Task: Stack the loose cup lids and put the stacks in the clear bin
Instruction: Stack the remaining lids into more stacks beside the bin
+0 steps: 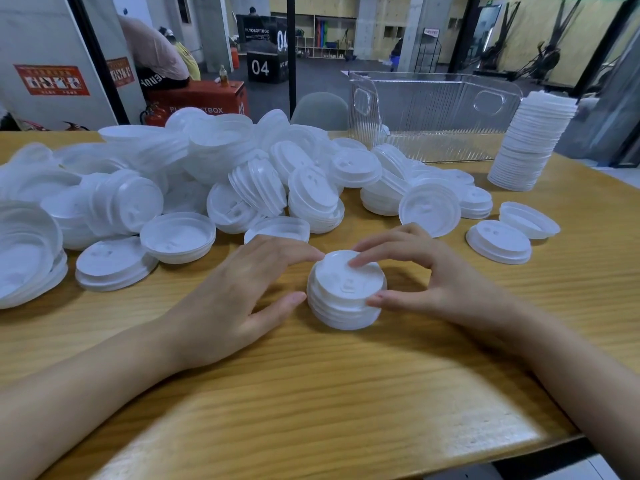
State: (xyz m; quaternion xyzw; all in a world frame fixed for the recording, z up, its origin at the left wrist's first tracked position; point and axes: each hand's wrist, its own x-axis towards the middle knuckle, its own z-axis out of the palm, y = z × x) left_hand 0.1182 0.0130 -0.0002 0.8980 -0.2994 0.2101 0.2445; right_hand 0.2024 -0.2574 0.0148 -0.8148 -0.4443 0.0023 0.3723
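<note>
A short stack of white cup lids (346, 292) stands on the wooden table (311, 393) in front of me. My left hand (242, 292) touches its left side with the thumb low and a fingertip at the top rim. My right hand (426, 271) holds the right side, thumb on the rim and fingertips resting on top. A big heap of loose white lids (207, 174) covers the table's left and middle. The clear ribbed bin (433, 112) stands at the back right; I cannot make out lids inside it.
A tall leaning stack of lids (530, 140) stands right of the bin. Two single lids (498, 240) lie on the right side of the table. A chair back (320, 109) shows behind the table. People and gym boxes are far behind.
</note>
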